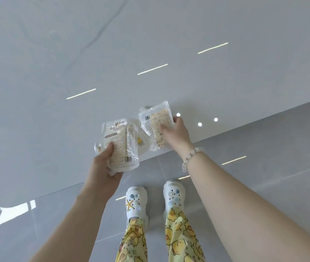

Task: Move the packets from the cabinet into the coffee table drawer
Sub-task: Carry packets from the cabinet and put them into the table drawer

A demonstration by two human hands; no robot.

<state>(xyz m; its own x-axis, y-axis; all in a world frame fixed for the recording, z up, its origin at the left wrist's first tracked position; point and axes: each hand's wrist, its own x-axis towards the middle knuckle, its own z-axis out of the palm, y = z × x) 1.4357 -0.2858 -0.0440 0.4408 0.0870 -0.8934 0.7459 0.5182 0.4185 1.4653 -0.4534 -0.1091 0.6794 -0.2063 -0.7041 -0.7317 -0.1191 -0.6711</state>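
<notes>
Left hand [104, 164] grips beige-filled packet [121, 138]; right hand [176, 132], second packet [155, 118].

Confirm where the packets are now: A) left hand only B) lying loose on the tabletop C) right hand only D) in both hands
D: the left hand grips the left packet bundle, and the right hand grips the right packet bundle.

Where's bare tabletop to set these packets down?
The tabletop is bare beyond the packets and along its near edge to either side of the hands. It is crowded only mid-edge: the left hand grips the left packet, the right hand holds the right packet, and the two packets almost touch.
</notes>
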